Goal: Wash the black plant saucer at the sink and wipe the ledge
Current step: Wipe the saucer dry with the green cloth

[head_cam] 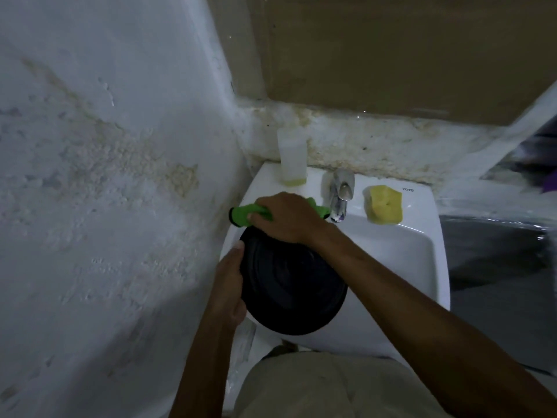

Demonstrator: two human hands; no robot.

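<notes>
Left hand point(229, 285) gripping left rim of black plant saucer point(292, 282), holding it tilted over left side of white sink point(401, 248). Right hand point(286, 217) wrapping fingers round green spray nozzle point(242, 215), just above saucer's top edge.

Risks:
- spray probably bouncing off tilted saucer onto flaking wall point(105, 176)
- wet rim possibly slipping from one-handed hold, saucer knocking basin

Hard to make out:
- nozzle's outlet and hose hiding behind right hand
- no water showing
- dim light masking any dirt on saucer

Yellow sponge point(385, 208) sitting beside chrome tap point(342, 194).

The right hand point(286, 217) is reaching across on an outstretched forearm, fingers curling round a green handle point(244, 215); the left hand point(228, 285) is gripping the black saucer point(289, 285) at its rim.
</notes>
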